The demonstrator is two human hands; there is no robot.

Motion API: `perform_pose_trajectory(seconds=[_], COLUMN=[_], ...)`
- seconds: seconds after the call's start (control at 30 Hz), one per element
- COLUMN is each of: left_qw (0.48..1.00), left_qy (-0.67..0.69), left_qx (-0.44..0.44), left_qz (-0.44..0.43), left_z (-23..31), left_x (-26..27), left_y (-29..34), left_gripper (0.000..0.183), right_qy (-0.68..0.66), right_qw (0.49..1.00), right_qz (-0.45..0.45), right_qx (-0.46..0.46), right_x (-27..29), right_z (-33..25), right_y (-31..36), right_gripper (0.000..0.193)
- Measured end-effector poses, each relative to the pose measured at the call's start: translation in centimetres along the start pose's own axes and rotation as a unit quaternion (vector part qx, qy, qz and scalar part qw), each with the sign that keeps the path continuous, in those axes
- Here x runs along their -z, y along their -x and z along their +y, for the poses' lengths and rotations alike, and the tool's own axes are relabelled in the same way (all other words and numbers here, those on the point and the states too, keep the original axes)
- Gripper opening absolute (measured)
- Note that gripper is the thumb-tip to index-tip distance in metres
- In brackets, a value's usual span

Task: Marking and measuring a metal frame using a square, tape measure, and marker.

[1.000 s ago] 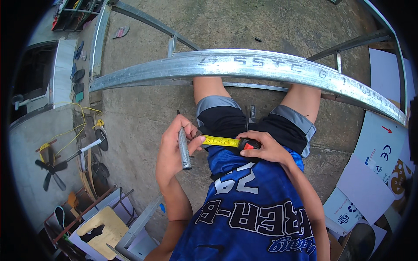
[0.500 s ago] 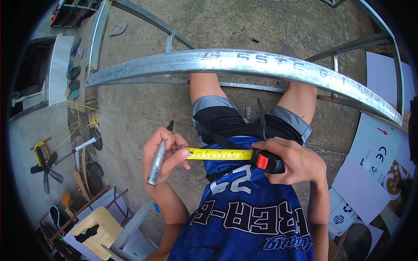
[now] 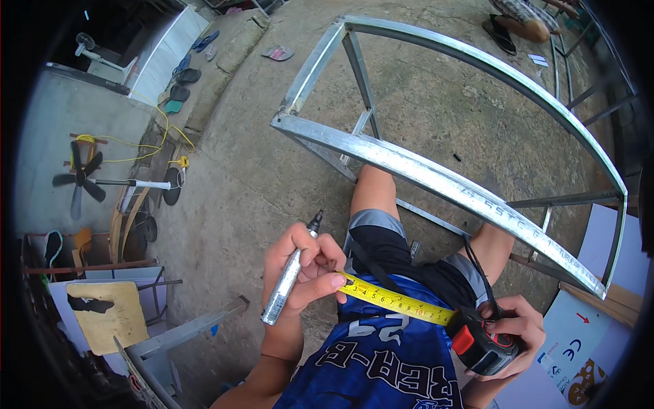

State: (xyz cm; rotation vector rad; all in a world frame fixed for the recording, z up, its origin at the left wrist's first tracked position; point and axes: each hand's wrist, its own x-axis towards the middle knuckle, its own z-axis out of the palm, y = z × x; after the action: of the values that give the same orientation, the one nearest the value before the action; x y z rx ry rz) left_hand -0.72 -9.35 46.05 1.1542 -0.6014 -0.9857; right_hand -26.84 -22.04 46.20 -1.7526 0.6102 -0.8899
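Observation:
A silver marker pen (image 3: 281,286) with a dark tip lies across the fingers of my left hand (image 3: 315,262), tip pointing up and away. Thumb and fingers of that same hand pinch the end of a yellow tape blade (image 3: 398,300). The blade runs down to the right into a black and red tape measure (image 3: 482,342). My right hand (image 3: 524,327) is closed round the case from its right side, and a dark wrist cord hangs off it. Beyond both hands a galvanized square-tube metal frame (image 3: 409,161) stands over my legs, touched by neither hand.
Slippers (image 3: 179,93) line the wall at left, near a yellow cord (image 3: 163,136) and a black-bladed fan (image 3: 82,178). White printed boards (image 3: 569,341) lie at right. A metal bar (image 3: 191,330) juts in at lower left. Another person (image 3: 524,20) crouches at far right.
The view has turned, so the frame now slants down to the right. The tape measure has tilted, its case lower than the blade's end. Both hands keep their holds.

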Motion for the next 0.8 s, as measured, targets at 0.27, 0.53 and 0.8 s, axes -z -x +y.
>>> perform_pose_trajectory(seconds=[0.27, 0.53, 0.8], left_qw=[0.959, 0.939, 0.931], left_qy=[-0.019, -0.002, -0.03], left_qx=[-0.219, -0.256, -0.268], left_qz=[0.181, 0.231, 0.248], left_z=[1.7, 2.2, 1.6], left_x=[0.7, 2.7, 5.1], left_y=[-3.1, -7.9, -10.5], left_gripper=[0.037, 0.038, 0.034], right_qy=[-0.063, 0.098, 0.218], right_qw=[0.99, 0.983, 0.948], right_qz=[-0.118, 0.053, 0.009], right_qx=[0.048, 0.143, 0.232], right_x=[-1.9, -5.0, -7.0], right_z=[0.8, -0.8, 0.3], right_y=[-4.6, -10.9, -13.2], right_gripper=[0.064, 0.073, 0.049])
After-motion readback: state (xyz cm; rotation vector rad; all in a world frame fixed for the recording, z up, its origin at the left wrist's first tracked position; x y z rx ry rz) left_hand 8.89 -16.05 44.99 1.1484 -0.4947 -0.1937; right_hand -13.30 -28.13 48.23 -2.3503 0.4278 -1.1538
